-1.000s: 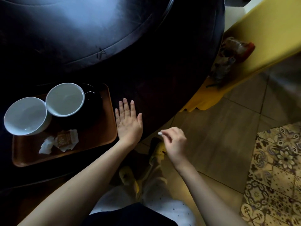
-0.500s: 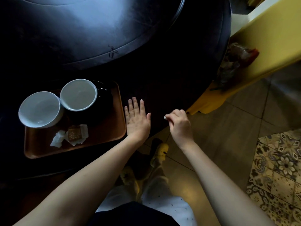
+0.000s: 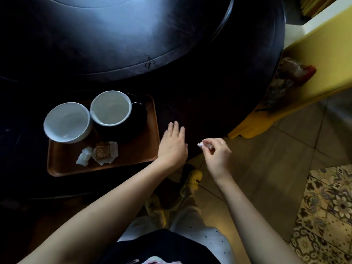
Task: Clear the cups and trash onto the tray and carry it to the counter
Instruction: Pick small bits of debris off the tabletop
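Note:
A brown wooden tray (image 3: 133, 159) rests on the dark round table (image 3: 200, 92). On it stand two white cups: one (image 3: 66, 122) at the left, the other (image 3: 110, 108) on a black saucer (image 3: 137, 119). A crumpled white paper (image 3: 83, 158) and an opened wrapper with a brown biscuit (image 3: 103, 153) lie at the tray's front. My left hand (image 3: 172, 144) lies flat on the table just right of the tray, holding nothing. My right hand (image 3: 216, 152) pinches a small white scrap of trash (image 3: 201, 144) over the table's edge.
A yellow bench or shelf (image 3: 314, 60) stands to the right of the table with a crinkled plastic bag (image 3: 289, 77) on it. Tiled floor (image 3: 276, 159) and a patterned rug (image 3: 327, 216) lie to the right. My legs and yellow shoes (image 3: 192, 178) are below.
My right hand has risen from beside my knee to the table's edge with the white scrap. The left hand stays flat beside the tray. The view has shifted, so the tray appears further right.

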`<action>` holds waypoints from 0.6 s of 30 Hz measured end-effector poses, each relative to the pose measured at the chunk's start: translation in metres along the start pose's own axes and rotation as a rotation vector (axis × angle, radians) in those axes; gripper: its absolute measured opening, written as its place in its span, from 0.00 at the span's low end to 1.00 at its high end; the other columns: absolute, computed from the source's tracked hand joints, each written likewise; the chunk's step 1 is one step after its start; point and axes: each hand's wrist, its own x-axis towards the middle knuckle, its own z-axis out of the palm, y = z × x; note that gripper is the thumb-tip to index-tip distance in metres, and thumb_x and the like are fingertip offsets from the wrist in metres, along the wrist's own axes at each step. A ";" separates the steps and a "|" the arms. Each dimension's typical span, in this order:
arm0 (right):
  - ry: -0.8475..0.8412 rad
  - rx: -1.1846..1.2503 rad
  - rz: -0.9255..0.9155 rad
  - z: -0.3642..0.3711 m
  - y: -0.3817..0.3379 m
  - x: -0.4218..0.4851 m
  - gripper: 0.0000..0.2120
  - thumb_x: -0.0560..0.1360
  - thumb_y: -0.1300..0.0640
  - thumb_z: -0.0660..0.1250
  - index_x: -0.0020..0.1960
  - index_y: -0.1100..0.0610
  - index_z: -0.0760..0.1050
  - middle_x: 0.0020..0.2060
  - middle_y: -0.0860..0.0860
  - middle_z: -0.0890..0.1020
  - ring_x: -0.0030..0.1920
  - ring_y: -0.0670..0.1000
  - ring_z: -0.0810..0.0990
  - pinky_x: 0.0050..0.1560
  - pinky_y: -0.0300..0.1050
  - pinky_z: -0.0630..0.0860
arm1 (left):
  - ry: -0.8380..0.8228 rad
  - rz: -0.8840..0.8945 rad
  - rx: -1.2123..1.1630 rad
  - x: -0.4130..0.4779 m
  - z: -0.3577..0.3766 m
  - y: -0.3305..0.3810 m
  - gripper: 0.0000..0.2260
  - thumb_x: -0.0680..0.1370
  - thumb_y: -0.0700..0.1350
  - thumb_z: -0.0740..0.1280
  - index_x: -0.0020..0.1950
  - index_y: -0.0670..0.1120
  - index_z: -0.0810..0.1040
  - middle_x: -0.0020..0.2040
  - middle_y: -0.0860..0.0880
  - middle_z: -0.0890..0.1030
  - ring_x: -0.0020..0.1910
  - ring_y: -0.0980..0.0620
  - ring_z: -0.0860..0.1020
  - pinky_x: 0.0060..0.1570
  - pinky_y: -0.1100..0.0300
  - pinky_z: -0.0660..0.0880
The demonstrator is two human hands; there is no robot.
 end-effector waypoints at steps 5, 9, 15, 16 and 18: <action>-0.093 0.072 -0.043 0.023 -0.042 0.001 0.05 0.71 0.65 0.70 0.47 0.60 0.80 0.46 0.56 0.81 0.43 0.44 0.74 0.43 0.22 0.66 | 0.052 0.085 -0.247 -0.047 -0.037 -0.039 0.14 0.77 0.44 0.60 0.61 0.46 0.76 0.63 0.47 0.77 0.64 0.48 0.72 0.59 0.55 0.70; -0.191 0.146 -0.139 0.051 -0.080 -0.006 0.03 0.70 0.64 0.70 0.43 0.59 0.79 0.42 0.53 0.80 0.42 0.50 0.78 0.46 0.34 0.73 | 0.164 0.025 -0.325 -0.089 -0.065 -0.091 0.09 0.75 0.41 0.64 0.53 0.45 0.81 0.52 0.47 0.83 0.54 0.48 0.78 0.54 0.61 0.69; -0.341 0.169 -0.234 0.101 -0.126 -0.021 0.04 0.70 0.61 0.71 0.43 0.60 0.78 0.41 0.52 0.79 0.44 0.51 0.78 0.48 0.39 0.73 | 0.410 -0.317 -0.323 -0.132 -0.067 -0.170 0.08 0.74 0.37 0.66 0.51 0.40 0.81 0.49 0.43 0.82 0.52 0.44 0.77 0.55 0.56 0.70; -0.356 0.166 -0.240 0.108 -0.132 -0.023 0.04 0.70 0.61 0.71 0.44 0.61 0.78 0.42 0.53 0.79 0.44 0.51 0.77 0.47 0.35 0.72 | 0.457 -0.377 -0.306 -0.137 -0.066 -0.182 0.08 0.74 0.37 0.65 0.51 0.40 0.81 0.50 0.42 0.81 0.52 0.43 0.76 0.55 0.56 0.69; -0.377 0.156 -0.249 0.120 -0.141 -0.027 0.04 0.70 0.64 0.70 0.45 0.62 0.77 0.44 0.55 0.79 0.45 0.51 0.77 0.44 0.27 0.69 | 0.540 -0.492 -0.276 -0.143 -0.063 -0.203 0.10 0.74 0.37 0.65 0.53 0.40 0.80 0.51 0.41 0.80 0.53 0.42 0.74 0.56 0.56 0.68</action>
